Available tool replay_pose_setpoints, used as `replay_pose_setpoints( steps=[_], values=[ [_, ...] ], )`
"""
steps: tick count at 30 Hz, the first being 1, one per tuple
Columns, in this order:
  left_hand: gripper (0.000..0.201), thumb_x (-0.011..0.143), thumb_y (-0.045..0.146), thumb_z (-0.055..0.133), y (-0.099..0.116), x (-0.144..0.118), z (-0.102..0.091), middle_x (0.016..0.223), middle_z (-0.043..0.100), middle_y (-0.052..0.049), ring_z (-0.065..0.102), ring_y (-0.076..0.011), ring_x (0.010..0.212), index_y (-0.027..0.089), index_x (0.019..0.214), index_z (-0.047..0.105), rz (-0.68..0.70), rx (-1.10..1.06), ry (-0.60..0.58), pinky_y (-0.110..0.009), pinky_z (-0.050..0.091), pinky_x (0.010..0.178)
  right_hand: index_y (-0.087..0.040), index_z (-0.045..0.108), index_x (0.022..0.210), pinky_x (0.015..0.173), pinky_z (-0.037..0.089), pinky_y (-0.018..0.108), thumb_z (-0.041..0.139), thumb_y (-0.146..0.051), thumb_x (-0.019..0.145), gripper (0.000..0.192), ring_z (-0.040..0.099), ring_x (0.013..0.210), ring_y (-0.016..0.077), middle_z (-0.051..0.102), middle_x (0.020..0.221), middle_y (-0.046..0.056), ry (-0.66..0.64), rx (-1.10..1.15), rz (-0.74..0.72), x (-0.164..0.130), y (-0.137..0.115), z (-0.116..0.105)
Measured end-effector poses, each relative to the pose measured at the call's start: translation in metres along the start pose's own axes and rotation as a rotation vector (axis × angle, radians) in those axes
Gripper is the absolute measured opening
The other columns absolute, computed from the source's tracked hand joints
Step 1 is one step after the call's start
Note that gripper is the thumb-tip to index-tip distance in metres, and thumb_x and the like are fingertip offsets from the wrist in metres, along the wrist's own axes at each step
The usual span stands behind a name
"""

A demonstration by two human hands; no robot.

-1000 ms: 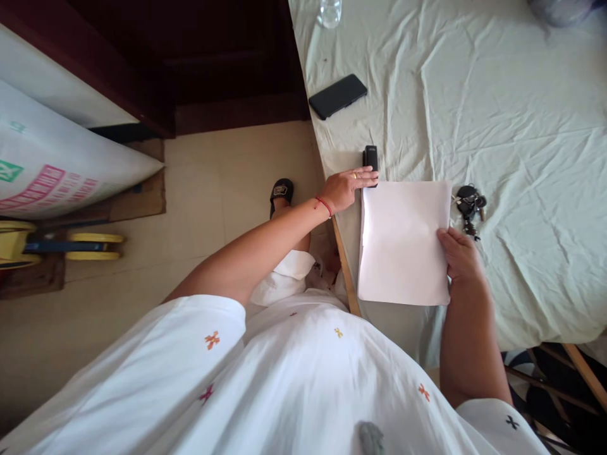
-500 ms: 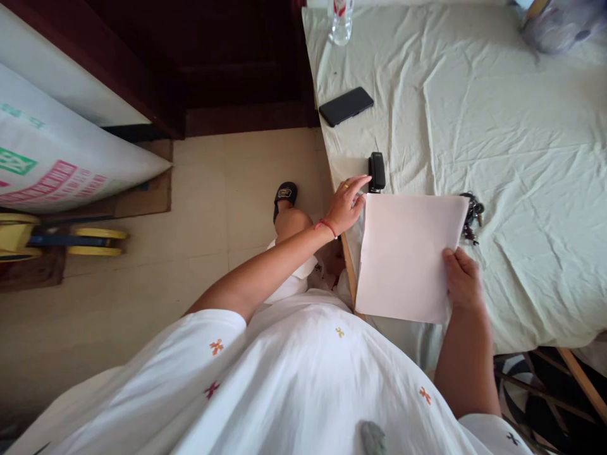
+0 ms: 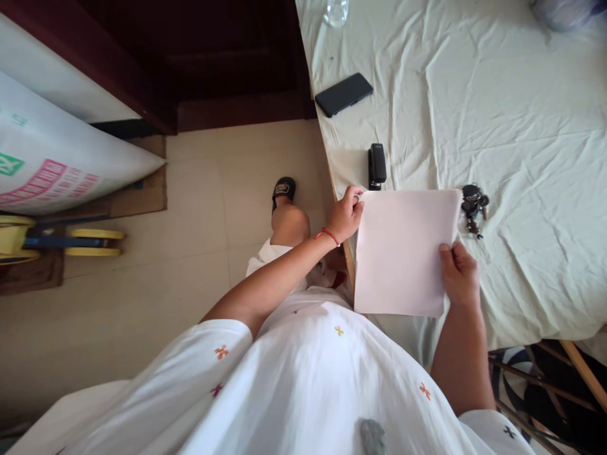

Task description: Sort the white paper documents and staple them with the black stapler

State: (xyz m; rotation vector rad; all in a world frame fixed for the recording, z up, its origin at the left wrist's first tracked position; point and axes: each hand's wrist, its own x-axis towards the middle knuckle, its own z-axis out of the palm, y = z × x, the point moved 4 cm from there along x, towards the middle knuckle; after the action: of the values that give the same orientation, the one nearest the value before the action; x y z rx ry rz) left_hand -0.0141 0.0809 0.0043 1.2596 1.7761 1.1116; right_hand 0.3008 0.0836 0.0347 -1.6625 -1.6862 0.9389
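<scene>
White sheets of paper [image 3: 403, 253], seemingly a thin stack, lie at the table's near left corner. My left hand [image 3: 347, 213], with a red cord at its wrist, is closed on their upper left corner. At the right edge my right hand [image 3: 459, 272] grips the paper, thumb on top and the other fingers partly hidden. Just beyond the top left corner stands a black stapler [image 3: 377, 165], apart from both hands. A bunch of keys [image 3: 474, 205] rests right of the paper's upper right corner.
A black phone [image 3: 344, 95] and a clear bottle [image 3: 337, 11] are farther up the wrinkled cream tablecloth [image 3: 521, 158]. A plastic-wrapped item [image 3: 562, 14] sits at the far right. On the floor to the left are a printed white sack [image 3: 71, 158] and a yellow-wheeled object [image 3: 95, 242].
My left hand has drawn back from beside the stapler, and its fingers have closed on the paper's corner. My right hand keeps its hold. The whole view has shifted slightly.
</scene>
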Motion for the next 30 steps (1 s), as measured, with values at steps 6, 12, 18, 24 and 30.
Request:
replay_pose_setpoints(
  steps=[6, 12, 18, 24, 30],
  values=[
    [0.029, 0.1, 0.016, 0.045, -0.005, -0.005, 0.009, 0.098, 0.072, -0.005, 0.069, -0.0201, 0.089, 0.021, 0.128, 0.052, 0.048, 0.142, 0.069, -0.029, 0.048, 0.087, -0.022, 0.07, 0.096, 0.059, 0.039, 0.025, 0.075, -0.053, 0.083, 0.034, 0.046, 0.063, 0.01, 0.058, 0.075, -0.004, 0.051, 0.087, 0.108, 0.001, 0.022, 0.009],
    [0.028, 0.1, 0.017, 0.045, -0.018, -0.003, 0.02, 0.1, 0.074, -0.007, 0.072, -0.0229, 0.087, 0.02, 0.127, 0.051, 0.15, 0.244, 0.153, -0.032, 0.051, 0.079, -0.019, 0.07, 0.091, 0.065, 0.041, 0.027, 0.074, -0.051, 0.079, 0.034, 0.049, 0.065, 0.0106, 0.062, 0.075, -0.003, 0.235, 0.082, 0.047, -0.002, 0.037, 0.019],
    [0.023, 0.103, 0.02, 0.044, -0.024, -0.001, 0.021, 0.085, 0.07, -0.003, 0.07, -0.0216, 0.077, 0.022, 0.125, 0.048, 0.192, 0.243, 0.19, -0.031, 0.049, 0.074, -0.019, 0.07, 0.089, 0.065, 0.04, 0.027, 0.073, -0.049, 0.083, 0.03, 0.048, 0.065, 0.0102, 0.062, 0.073, -0.003, 0.272, 0.083, -0.035, -0.003, 0.041, 0.021],
    [0.023, 0.103, 0.02, 0.044, -0.024, -0.001, 0.022, 0.085, 0.069, -0.002, 0.07, -0.0209, 0.077, 0.023, 0.125, 0.048, 0.179, 0.195, 0.192, -0.031, 0.049, 0.075, -0.019, 0.07, 0.089, 0.063, 0.039, 0.026, 0.075, -0.048, 0.081, 0.031, 0.048, 0.064, 0.0097, 0.062, 0.075, -0.003, 0.284, 0.093, -0.041, -0.002, 0.04, 0.02],
    [0.025, 0.105, 0.024, 0.043, -0.024, -0.003, 0.024, 0.088, 0.07, -0.004, 0.072, -0.0218, 0.083, 0.022, 0.129, 0.05, 0.177, 0.171, 0.19, -0.031, 0.05, 0.078, -0.019, 0.069, 0.089, 0.062, 0.039, 0.026, 0.074, -0.049, 0.083, 0.031, 0.048, 0.064, 0.01, 0.06, 0.073, -0.003, 0.28, 0.075, -0.05, -0.001, 0.044, 0.019]
  ],
)
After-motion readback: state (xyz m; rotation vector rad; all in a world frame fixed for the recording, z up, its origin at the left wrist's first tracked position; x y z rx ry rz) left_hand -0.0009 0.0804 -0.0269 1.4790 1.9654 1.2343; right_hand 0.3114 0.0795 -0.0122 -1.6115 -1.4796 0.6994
